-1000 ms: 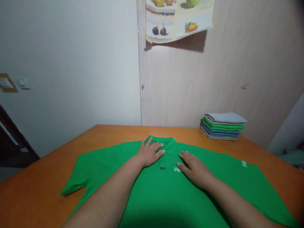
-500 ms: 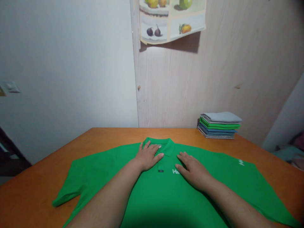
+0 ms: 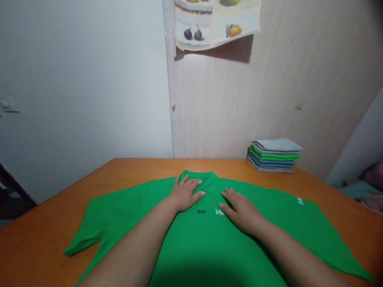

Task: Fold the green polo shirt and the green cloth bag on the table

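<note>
A green polo shirt point(image 3: 197, 247) lies spread front side up, its collar point(image 3: 212, 182) toward the far edge and its sleeves out to both sides. My left hand point(image 3: 184, 194) rests flat across the left side of the collar and the placket, fingers spread. On the chest to the right of the placket lies my right hand point(image 3: 239, 209), its fingers stretched out, partly covering white lettering point(image 3: 220, 212). Neither hand grips the cloth. The shirt's lower end runs out of the picture.
The shirt lies on an orange-brown wooden table point(image 3: 143, 169) against the wall. At the back right corner stands a stack of folded cloths point(image 3: 274, 156), grey on top. A fruit poster point(image 3: 217, 30) hangs above. A wall switch point(image 3: 8, 105) is at the left.
The whole view has shifted slightly, so everything appears a little higher and further left. Both hands keep their places on the shirt.
</note>
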Demonstrator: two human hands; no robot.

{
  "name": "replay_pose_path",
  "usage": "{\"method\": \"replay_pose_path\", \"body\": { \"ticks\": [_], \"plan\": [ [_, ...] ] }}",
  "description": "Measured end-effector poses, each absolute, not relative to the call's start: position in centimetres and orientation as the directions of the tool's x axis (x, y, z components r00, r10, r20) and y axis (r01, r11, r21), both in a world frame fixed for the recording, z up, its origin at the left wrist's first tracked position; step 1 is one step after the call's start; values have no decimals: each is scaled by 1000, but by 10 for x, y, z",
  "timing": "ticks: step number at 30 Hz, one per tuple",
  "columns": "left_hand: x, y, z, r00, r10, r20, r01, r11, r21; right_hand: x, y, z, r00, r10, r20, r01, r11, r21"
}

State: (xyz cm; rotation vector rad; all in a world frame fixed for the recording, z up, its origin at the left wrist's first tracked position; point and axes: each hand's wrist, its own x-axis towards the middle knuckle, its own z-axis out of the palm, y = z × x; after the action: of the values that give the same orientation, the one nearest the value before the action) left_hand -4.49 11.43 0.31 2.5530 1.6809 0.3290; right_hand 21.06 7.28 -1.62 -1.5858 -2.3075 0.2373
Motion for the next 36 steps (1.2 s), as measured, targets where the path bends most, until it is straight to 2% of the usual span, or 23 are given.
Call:
{"method": "replay_pose_path", "body": {
  "ticks": [6,13,17,21,28,32,36],
  "plan": [
    [-47,115,3,387,906,173,898,-413,155,210,72,-14,-326,932,159,881,360,-307],
    [-46,111,12,431,832,349,840,-511,183,210,71,-12,-336,929,153,879,368,-304],
    [-44,107,11,477,834,277,831,-531,167,210,71,-12,-336,929,156,876,369,-311],
    [-47,108,7,429,879,210,876,-461,141,209,70,-11,-335,932,140,881,363,-303],
    [-62,120,2,281,911,302,937,-328,119,208,70,-9,-325,937,126,877,348,-332],
    [-62,121,4,224,890,397,936,-311,167,209,71,-10,-325,938,121,877,347,-332],
    [-53,114,5,329,891,314,902,-395,174,210,73,-12,-325,938,122,880,347,-324]
  ]
}}
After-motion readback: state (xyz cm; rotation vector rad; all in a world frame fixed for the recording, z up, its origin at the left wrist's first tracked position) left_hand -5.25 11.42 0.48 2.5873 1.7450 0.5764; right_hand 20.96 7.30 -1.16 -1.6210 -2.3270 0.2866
